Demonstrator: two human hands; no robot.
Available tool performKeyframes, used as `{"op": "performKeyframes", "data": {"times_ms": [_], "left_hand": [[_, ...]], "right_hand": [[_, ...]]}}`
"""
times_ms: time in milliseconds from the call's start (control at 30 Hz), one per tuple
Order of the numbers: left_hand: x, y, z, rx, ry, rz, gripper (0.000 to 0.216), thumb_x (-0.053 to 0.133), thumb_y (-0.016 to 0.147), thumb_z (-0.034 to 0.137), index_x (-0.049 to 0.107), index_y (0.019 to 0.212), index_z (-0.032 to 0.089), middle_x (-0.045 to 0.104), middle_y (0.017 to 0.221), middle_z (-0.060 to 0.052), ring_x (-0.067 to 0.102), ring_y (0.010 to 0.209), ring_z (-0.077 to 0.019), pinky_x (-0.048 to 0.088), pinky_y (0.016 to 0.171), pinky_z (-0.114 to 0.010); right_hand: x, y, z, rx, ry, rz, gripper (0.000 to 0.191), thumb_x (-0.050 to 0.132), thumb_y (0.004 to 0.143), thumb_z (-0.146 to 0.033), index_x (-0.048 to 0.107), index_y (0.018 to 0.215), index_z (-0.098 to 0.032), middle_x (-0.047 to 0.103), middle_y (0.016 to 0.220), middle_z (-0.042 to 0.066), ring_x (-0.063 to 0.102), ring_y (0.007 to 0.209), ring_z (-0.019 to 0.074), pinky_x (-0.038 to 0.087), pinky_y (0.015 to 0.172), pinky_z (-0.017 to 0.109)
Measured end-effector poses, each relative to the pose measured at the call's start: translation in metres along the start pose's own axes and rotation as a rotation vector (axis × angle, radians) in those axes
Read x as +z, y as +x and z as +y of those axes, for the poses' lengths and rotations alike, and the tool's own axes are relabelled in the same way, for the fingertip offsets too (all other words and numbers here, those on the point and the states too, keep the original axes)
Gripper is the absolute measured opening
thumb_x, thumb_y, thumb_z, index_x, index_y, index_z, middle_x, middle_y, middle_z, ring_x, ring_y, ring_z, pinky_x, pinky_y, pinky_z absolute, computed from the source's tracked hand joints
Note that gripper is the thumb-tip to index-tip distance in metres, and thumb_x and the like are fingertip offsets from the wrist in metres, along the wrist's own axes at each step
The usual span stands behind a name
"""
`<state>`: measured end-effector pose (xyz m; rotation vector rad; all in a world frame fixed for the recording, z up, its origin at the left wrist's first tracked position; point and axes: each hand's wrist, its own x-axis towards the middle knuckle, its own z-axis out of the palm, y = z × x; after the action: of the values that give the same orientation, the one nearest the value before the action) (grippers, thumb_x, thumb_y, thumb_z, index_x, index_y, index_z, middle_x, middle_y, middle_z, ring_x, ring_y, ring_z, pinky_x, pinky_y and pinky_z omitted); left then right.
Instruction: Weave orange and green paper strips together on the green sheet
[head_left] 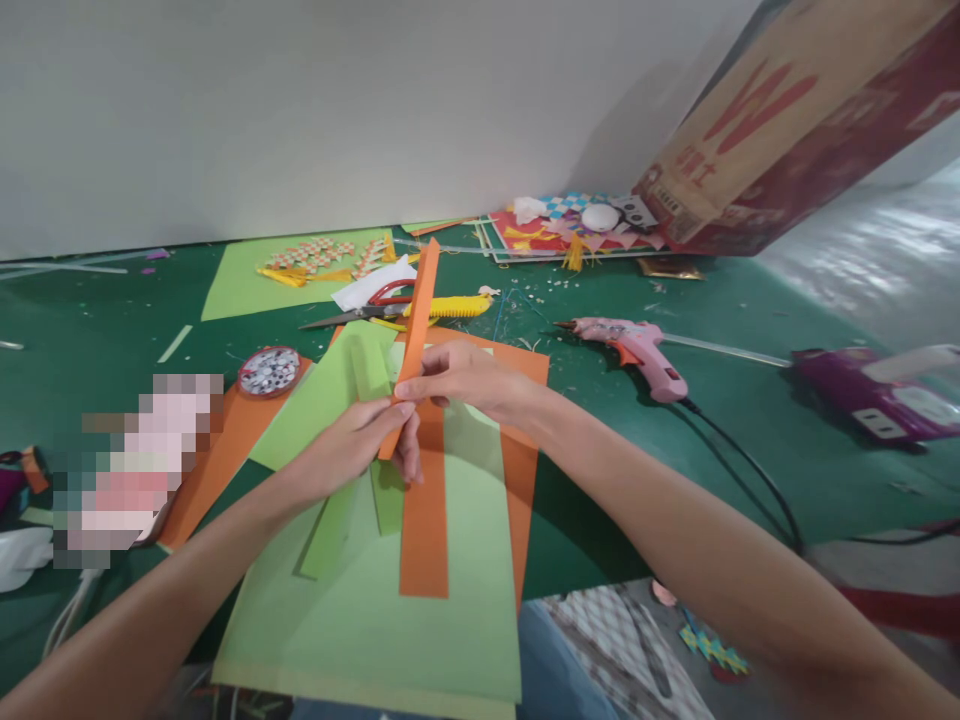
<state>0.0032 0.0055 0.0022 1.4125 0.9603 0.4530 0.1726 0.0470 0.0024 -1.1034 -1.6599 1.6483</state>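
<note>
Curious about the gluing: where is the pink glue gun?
In the head view the pink glue gun lies on the green mat, right of the right hand, between the orange sheet and a purple tool at the right edge.

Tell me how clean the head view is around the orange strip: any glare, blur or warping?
Head view: light is soft and even; the orange strip, the left hand and the right hand are sharp; wide-angle warping tilts the cardboard box; pale glare lies on the floor at right; a pixelated block masks something at left.
</note>
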Motion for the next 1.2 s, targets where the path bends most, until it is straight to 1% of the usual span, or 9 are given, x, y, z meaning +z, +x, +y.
{"op": "performKeyframes", "data": {"times_ms": [133, 433, 700, 867, 1033, 1200], "left_hand": [[0.0008, 0.0001, 0.0017, -0.015, 0.003, 0.003, 0.036, 0.038, 0.092, 0.038, 0.049, 0.064, 0.019, 0.063, 0.056, 0.0, 0.062, 0.06, -0.0155, 0.047, 0.065, -0.028], [0.0014, -0.0009, 0.0023, -0.027, -0.013, 0.007, 0.036, 0.036, 0.093, 0.037, 0.048, 0.065, 0.018, 0.062, 0.056, 0.0, 0.062, 0.06, -0.0153, 0.046, 0.065, -0.028], [0.0013, -0.0011, 0.002, -0.047, -0.04, 0.006, 0.036, 0.036, 0.094, 0.035, 0.049, 0.064, 0.018, 0.062, 0.057, 0.0, 0.062, 0.06, -0.0149, 0.046, 0.065, -0.027], [0.0016, -0.0011, 0.0023, -0.033, -0.067, 0.015, 0.035, 0.035, 0.094, 0.034, 0.048, 0.065, 0.018, 0.062, 0.055, 0.0, 0.062, 0.059, -0.0148, 0.046, 0.063, -0.027], [0.0019, -0.0008, 0.0034, -0.019, -0.06, 0.01, 0.036, 0.035, 0.094, 0.032, 0.049, 0.063, 0.018, 0.062, 0.055, 0.0, 0.062, 0.06, -0.0145, 0.047, 0.065, -0.027], [0.0022, -0.0003, 0.0031, -0.049, -0.087, 0.013, 0.035, 0.036, 0.093, 0.035, 0.048, 0.065, 0.018, 0.062, 0.055, 0.0, 0.062, 0.058, -0.015, 0.048, 0.064, -0.029]], "right_hand": [[-0.0004, 0.002, 0.0022, 0.017, -0.003, 0.024, 0.031, 0.076, 0.058, -0.04, 0.057, 0.06, -0.016, 0.046, 0.055, -0.005, 0.037, 0.052, 0.0076, 0.025, 0.049, 0.026], [0.0002, 0.0021, 0.0012, 0.019, 0.016, 0.051, 0.034, 0.077, 0.055, -0.041, 0.055, 0.057, -0.016, 0.046, 0.052, -0.005, 0.036, 0.051, 0.0075, 0.025, 0.05, 0.026], [0.0009, 0.0017, 0.0005, 0.021, 0.009, 0.081, 0.033, 0.077, 0.056, -0.041, 0.055, 0.056, -0.016, 0.045, 0.052, -0.005, 0.036, 0.051, 0.0074, 0.025, 0.05, 0.026], [0.001, 0.0018, 0.0015, -0.002, 0.041, 0.058, 0.031, 0.076, 0.058, -0.04, 0.057, 0.059, -0.016, 0.048, 0.056, -0.004, 0.041, 0.054, 0.0083, 0.029, 0.052, 0.026], [0.0014, -0.0005, -0.0009, -0.007, -0.013, 0.012, 0.03, 0.074, 0.061, -0.041, 0.057, 0.061, -0.016, 0.048, 0.058, -0.004, 0.039, 0.054, 0.008, 0.025, 0.049, 0.026], [-0.0028, 0.0002, -0.0009, -0.006, -0.037, 0.075, 0.035, 0.077, 0.058, -0.04, 0.051, 0.054, -0.017, 0.044, 0.052, -0.005, 0.037, 0.051, 0.0074, 0.024, 0.048, 0.026]]}}
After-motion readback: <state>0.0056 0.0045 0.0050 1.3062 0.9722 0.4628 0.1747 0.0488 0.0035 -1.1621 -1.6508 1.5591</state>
